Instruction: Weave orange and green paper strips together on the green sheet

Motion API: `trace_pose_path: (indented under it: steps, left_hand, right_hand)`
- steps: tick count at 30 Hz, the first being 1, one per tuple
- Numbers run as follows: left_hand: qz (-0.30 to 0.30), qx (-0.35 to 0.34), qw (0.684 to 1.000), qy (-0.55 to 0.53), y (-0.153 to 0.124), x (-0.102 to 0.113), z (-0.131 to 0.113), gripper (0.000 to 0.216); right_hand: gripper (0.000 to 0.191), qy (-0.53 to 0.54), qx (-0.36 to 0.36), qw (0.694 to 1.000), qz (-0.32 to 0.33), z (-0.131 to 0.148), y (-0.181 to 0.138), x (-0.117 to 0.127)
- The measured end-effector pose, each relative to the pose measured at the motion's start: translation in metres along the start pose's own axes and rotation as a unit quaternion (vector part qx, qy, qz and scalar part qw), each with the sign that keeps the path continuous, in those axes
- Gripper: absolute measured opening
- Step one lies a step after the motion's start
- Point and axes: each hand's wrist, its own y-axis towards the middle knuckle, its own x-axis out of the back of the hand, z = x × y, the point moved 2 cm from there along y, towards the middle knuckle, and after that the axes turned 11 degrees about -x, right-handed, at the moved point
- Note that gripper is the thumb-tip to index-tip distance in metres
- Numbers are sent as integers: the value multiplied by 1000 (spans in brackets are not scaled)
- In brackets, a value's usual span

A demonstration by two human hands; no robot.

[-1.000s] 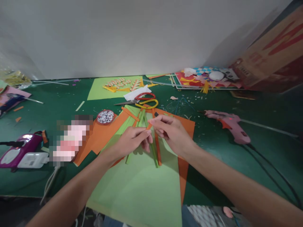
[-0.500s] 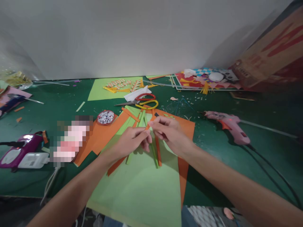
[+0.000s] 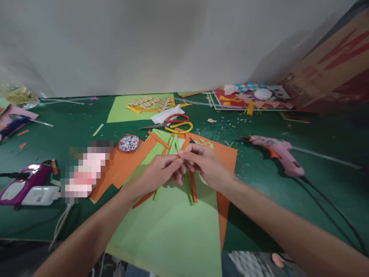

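Note:
My left hand (image 3: pixel 165 168) and my right hand (image 3: pixel 205 161) meet fingertip to fingertip over a light green sheet (image 3: pixel 178 231). Both pinch an orange paper strip (image 3: pixel 186 141); one end rises behind my right fingers, and the part between the fingertips is mostly hidden. Under and around the hands lie several loose strips, among them a green strip (image 3: pixel 188 192) and an orange strip (image 3: pixel 193 188). Just beyond the hands, a small green-and-orange woven piece (image 3: pixel 206 143) sits partly covered on an orange sheet (image 3: pixel 226 163).
Scissors (image 3: pixel 170 124) lie beyond the strips. A round box of googly eyes (image 3: pixel 128 143) and a blurred-out pink device (image 3: pixel 88 169) are to the left. On the right rests a pink glue gun (image 3: pixel 275 150) with its cord. Woven pieces (image 3: pixel 147 103) lie at the back.
My right fingers have closed in slightly toward my left fingertips, and less of the orange strip shows between them. More of the woven piece is visible.

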Motion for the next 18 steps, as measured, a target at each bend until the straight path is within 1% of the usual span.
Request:
trace_pose_path:
  steps: [5, 12, 18]
  left_hand:
    - [8, -7, 1000, 4, 0, -1, 1, 32]
    - [6, 0, 1000, 0, 0, -2, -2, 32]
    - [20, 7, 1000, -6, -1, -1, 0, 32]
  right_hand:
    - [40, -15, 4, 1000, 5, 0, -1, -2]
    - [39, -2, 7, 1000, 5, -3, 0, -2]
    - [40, 22, 5, 1000, -17, 7, 0, 3]
